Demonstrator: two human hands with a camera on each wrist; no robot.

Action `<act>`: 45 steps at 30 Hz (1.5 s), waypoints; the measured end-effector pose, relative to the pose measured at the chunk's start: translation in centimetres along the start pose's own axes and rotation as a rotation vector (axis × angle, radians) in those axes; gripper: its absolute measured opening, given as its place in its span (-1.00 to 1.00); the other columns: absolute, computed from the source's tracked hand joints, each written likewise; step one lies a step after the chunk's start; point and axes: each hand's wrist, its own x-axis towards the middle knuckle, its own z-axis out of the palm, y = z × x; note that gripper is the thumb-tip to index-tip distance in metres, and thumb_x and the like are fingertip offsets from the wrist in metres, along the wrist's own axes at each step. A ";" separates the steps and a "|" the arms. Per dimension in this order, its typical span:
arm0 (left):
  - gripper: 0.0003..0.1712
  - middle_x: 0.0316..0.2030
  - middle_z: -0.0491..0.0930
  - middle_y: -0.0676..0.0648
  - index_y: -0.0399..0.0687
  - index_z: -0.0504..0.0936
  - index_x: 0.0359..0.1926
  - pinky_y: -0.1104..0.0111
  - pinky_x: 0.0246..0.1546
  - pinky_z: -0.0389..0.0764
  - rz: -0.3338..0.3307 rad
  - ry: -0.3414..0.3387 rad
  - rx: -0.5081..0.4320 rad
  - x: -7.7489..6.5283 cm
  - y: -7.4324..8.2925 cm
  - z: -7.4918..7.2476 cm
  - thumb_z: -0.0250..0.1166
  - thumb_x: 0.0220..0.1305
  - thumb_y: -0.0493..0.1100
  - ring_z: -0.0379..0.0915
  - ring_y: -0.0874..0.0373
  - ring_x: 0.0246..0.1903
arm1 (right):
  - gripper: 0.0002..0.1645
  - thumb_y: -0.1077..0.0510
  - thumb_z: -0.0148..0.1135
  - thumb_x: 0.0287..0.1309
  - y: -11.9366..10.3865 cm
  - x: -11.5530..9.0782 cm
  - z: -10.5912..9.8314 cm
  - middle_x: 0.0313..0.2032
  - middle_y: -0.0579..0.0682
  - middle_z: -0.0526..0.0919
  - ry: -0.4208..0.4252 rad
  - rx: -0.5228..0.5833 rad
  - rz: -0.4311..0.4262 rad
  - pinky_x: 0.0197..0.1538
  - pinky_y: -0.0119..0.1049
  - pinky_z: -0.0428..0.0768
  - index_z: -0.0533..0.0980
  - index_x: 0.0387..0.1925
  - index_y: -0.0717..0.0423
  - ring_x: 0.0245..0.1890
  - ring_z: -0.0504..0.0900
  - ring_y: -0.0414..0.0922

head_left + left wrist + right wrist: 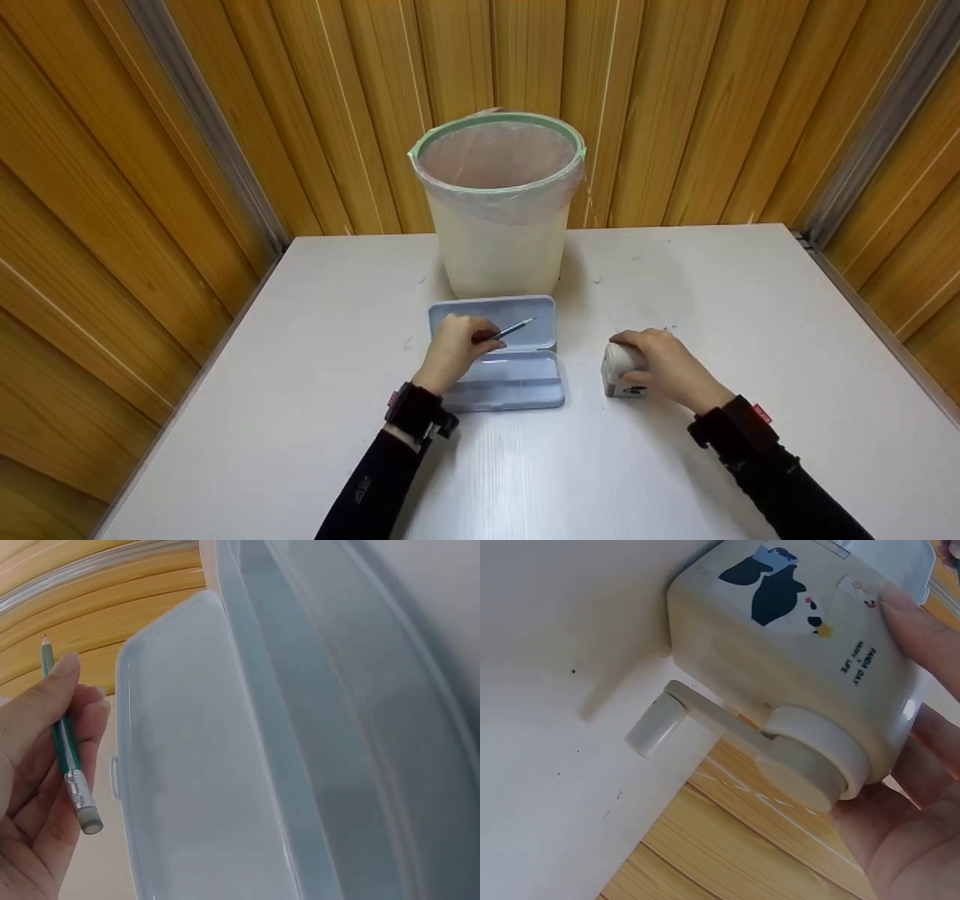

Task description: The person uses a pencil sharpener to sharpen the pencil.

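Above the open pale-blue pencil case [551,390], my left hand [456,349] pinches a dark green pencil [516,328] between thumb and fingers. Its sharpened tip points away to the right in the head view; a grey eraser [90,820] in a silver ferrule shows at the other end in the left wrist view. To the right of the case, my right hand [671,369] grips a cream hand-crank pencil sharpener [616,367] on the table. Panda pictures and small lettering mark its side, and a crank handle [724,720] sticks out in the right wrist view.
A cream bin [499,255] with a green rim and a pinkish liner stands right behind the pencil case lid [541,306]. The white table [315,360] is bordered by wood-panelled walls [697,112] at the back and sides. Small dark marks speckle its surface.
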 end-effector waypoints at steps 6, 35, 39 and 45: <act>-0.82 -0.41 0.77 -0.09 -0.20 0.80 -0.32 0.42 -0.37 0.66 -0.064 -0.150 -0.009 -0.5 -1.6 -0.4 0.48 0.04 -0.19 0.69 0.15 -0.42 | -0.42 0.36 0.51 -0.13 -0.3 0.5 -0.4 -0.05 0.26 0.68 -0.044 0.020 0.036 0.02 0.14 0.59 0.54 0.02 0.34 -0.07 0.64 0.20; -0.82 -0.45 0.77 0.00 -0.09 0.81 -0.39 0.30 -0.32 0.68 0.004 -0.293 0.301 -1.3 -2.4 0.9 0.55 -0.04 -0.11 0.70 0.11 -0.41 | -0.15 0.17 0.54 -0.08 -6.9 1.6 3.4 0.21 0.33 0.53 0.020 -0.010 -0.091 0.27 0.10 0.46 0.40 0.24 0.42 0.24 0.48 0.26; -0.77 -0.35 0.77 -0.07 -0.15 0.79 -0.27 0.20 -0.25 0.68 -0.088 -0.273 0.267 -1.9 -1.8 -1.0 0.51 0.04 -0.14 0.70 0.04 -0.33 | -0.11 0.17 0.52 -0.05 -7.3 1.8 5.1 0.25 0.39 0.47 -0.030 -0.017 -0.015 0.26 0.11 0.47 0.35 0.27 0.46 0.22 0.50 0.29; -0.43 -0.37 0.73 -0.20 -0.26 0.73 -0.26 0.08 -0.33 0.66 -0.294 -0.212 0.356 -3.6 -0.5 -4.4 0.66 -0.28 0.01 0.67 -0.11 -0.33 | -0.05 0.09 0.53 -0.06 -6.9 2.3 6.7 0.26 0.43 0.43 -0.068 -0.055 0.092 0.21 0.20 0.49 0.32 0.29 0.46 0.17 0.53 0.34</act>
